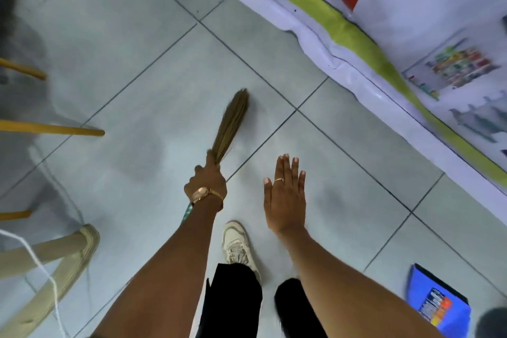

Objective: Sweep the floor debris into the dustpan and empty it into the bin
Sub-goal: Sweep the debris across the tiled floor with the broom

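Pale grey tile floor point(153, 68) lies under my shoe point(238, 247). My left hand point(207, 182) is closed round the bound neck of the broom point(231, 125); my right hand point(285, 195) hangs spread flat and empty, just beside it. The broom is a short bundle of brown straw, its tip fanning slightly and pointing away from me, low over the tiles. For a clean stroke I judge the tip should stay low, in short overlapping pulls toward one pile. I can see no debris here. A blue object point(439, 302) at lower right may be the dustpan; I cannot tell. A banner point(411, 22) lines the far edge.
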A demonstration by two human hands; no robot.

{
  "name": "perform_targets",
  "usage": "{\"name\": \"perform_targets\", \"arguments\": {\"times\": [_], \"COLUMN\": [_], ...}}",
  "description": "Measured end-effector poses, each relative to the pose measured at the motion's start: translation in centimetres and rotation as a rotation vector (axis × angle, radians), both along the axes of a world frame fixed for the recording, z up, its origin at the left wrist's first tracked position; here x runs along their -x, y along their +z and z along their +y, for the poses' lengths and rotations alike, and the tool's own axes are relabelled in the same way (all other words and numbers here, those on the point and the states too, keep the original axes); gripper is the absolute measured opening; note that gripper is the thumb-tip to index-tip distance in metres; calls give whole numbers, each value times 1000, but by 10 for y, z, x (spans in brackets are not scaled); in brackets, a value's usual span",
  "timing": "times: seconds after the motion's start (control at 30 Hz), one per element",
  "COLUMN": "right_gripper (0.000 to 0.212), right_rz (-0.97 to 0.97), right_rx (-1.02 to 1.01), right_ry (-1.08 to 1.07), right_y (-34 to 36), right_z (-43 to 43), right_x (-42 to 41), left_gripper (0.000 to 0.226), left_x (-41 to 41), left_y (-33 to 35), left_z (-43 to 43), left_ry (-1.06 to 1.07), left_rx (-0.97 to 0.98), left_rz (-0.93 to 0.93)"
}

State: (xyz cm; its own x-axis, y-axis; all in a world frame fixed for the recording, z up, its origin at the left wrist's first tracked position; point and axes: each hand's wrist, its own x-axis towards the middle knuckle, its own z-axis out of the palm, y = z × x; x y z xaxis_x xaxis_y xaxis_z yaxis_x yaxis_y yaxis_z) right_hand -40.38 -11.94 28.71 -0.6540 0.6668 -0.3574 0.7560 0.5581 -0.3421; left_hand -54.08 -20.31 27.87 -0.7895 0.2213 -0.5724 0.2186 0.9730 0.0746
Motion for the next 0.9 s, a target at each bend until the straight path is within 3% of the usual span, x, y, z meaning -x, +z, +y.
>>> {"name": "perform_targets", "arguments": {"times": [0.1,0.37,0.6,0.7,0.9], "right_gripper": [57,59,76,77,75], "right_rz": [8,-66,-437,-516,-570], "right_rx": [-5,14,135,206,369], "right_ry": [-50,-127,-315,-346,-665], "right_y": [13,8,13,-6,-106], "right_z": [2,3,-10,-5,2], "right_x": [-40,-238,-493,-543,-603], "left_gripper": [53,38,40,36,39], "left_x": [-40,-204,-419,-490,-593], "left_y": [21,19,-11,-36,-119], "left_z": [0,20,36,46,69], "left_ry": [-62,-347,-536,-603,-693], "left_rx": [-67,-256,-201,-155,-117], "left_rz": [65,-48,-223,-312,-369]}}
